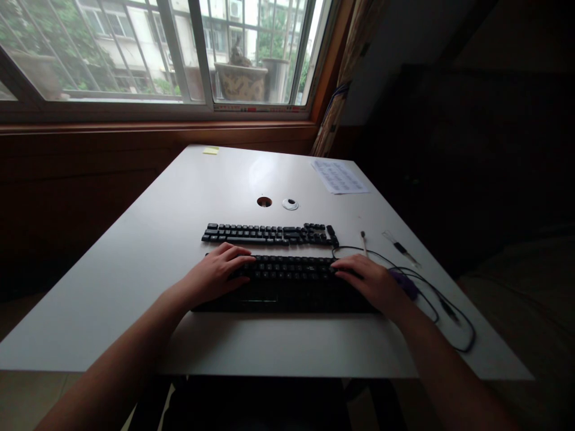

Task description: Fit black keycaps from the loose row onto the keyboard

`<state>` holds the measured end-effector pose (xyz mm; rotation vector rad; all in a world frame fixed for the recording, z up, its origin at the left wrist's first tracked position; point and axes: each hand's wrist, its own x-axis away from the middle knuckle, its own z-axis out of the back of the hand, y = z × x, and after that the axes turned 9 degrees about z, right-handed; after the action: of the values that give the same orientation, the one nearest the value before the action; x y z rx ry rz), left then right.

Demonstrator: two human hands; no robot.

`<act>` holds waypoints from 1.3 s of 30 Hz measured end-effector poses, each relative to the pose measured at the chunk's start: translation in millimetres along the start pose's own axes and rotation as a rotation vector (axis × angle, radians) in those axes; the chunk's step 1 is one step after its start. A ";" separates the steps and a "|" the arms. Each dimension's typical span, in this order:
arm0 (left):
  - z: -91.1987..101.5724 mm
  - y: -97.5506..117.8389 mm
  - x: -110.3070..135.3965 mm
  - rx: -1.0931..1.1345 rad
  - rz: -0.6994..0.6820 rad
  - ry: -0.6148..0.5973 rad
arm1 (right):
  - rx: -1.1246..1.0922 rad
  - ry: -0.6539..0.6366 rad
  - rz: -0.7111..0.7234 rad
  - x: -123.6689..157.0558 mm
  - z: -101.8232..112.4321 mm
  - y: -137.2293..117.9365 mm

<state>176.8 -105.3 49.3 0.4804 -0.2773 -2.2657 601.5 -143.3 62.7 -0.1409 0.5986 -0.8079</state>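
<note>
A black keyboard (305, 293) lies across the white table in front of me. Keys fill its upper rows, while the strip nearest me looks dark and mostly bare. My left hand (224, 264) rests over its left end, fingers stretched over the keys and thumb lower down, apart from them. Over the right end lies my right hand (363, 274), its fingertips touching the keys there with a gap between the fingers; I make out nothing held. Behind the keyboard, loose black keycaps (265, 232) are laid out in rows, a long space bar among them.
On the right are a looped black cable (442, 293), a purple object (404, 284), a small brush-like stick (363, 242) and a slim tool (401, 247). Farther back lie a printed sheet (339, 176), a white ring (290, 204), a table hole (265, 202) and a yellow note (211, 150).
</note>
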 end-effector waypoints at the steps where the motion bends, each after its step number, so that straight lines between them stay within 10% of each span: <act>1: 0.2 0.2 -0.1 0.001 0.001 0.001 | 0.006 -0.003 -0.003 2.8 -0.5 0.5; 39: 0.7 0.9 -0.2 0.011 -0.006 0.012 | 0.048 0.135 -0.059 28.1 -22.4 -0.9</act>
<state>177.2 -105.8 50.3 0.5009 -0.2824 -2.2679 603.6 -161.7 31.8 -0.0609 0.7046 -0.8932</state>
